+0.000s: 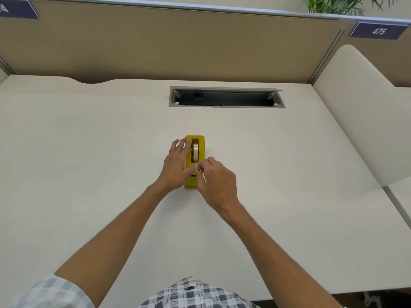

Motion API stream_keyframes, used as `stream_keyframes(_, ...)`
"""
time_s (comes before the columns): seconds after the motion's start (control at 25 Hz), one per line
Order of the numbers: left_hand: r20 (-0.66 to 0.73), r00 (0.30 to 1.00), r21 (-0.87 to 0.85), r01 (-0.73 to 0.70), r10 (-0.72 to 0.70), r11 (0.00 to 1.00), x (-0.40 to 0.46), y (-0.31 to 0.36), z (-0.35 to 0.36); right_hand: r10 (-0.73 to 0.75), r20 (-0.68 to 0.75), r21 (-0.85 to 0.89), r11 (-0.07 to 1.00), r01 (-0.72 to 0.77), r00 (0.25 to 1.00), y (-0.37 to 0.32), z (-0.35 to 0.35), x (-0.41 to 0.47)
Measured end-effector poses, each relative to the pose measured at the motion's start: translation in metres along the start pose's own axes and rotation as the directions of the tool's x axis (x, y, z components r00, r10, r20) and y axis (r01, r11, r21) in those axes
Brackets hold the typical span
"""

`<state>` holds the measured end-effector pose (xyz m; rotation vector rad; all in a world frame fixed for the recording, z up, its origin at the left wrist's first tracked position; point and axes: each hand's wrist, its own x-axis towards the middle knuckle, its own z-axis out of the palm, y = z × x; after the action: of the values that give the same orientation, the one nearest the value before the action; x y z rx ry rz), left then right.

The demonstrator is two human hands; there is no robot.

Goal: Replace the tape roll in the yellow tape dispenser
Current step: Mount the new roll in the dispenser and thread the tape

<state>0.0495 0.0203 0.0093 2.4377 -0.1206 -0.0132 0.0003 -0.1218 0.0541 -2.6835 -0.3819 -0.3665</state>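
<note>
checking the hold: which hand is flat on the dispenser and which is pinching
The left hand lies flat against the yellow tape dispenser's left side, beside the tape roll; the right hand pinches near its front end.

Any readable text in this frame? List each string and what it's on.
"475": white digits on the dark blue sign on the partition, upper right.
"4": last character on the cut-off dark blue sign, upper left; anything before it lies outside the frame.
Yellow tape dispenser: no legible text; any marks are too small to read.
Tape roll: no print visible.
</note>
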Motion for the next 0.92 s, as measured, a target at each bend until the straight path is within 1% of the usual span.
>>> stream_keyframes(0.12, 0.037, 0.999, 0.047, -0.01, 0.009, 0.999, 0.006, -0.005, 0.003, 0.004, -0.006, -0.004, 1.0, -0.004, 1.0, 0.0, 0.0, -0.001)
stream_keyframes(0.36, -0.044, 0.996, 0.068, -0.074, 0.077, 0.995, 0.008, -0.006, -0.001, 0.022, -0.011, 0.01, 1.0, -0.021, 1.0, 0.004, -0.003, 0.001)
stream_keyframes(0.48, -0.061, 0.994, 0.036, -0.093, 0.095, 0.995, 0.006, -0.004, -0.003, 0.021, 0.01, 0.016, 1.0, -0.021, 1.0, 0.004, -0.003, 0.001)
stream_keyframes(0.68, -0.061, 0.998, -0.063, -0.023, 0.019, 0.998, 0.002, 0.001, -0.004, 0.011, 0.074, -0.015, 1.0, -0.01, 0.997, 0.007, -0.006, 0.008)
stream_keyframes(0.76, -0.052, 0.999, -0.056, -0.008, 0.005, 0.998, 0.004, 0.005, -0.006, -0.016, 0.093, -0.043, 0.999, 0.02, 0.995, 0.008, -0.008, 0.013)
stream_keyframes(0.92, -0.03, 0.999, -0.011, -0.033, 0.032, 0.999, 0.008, 0.008, -0.011, -0.044, 0.112, -0.073, 0.996, 0.053, 0.993, 0.007, -0.013, 0.027)
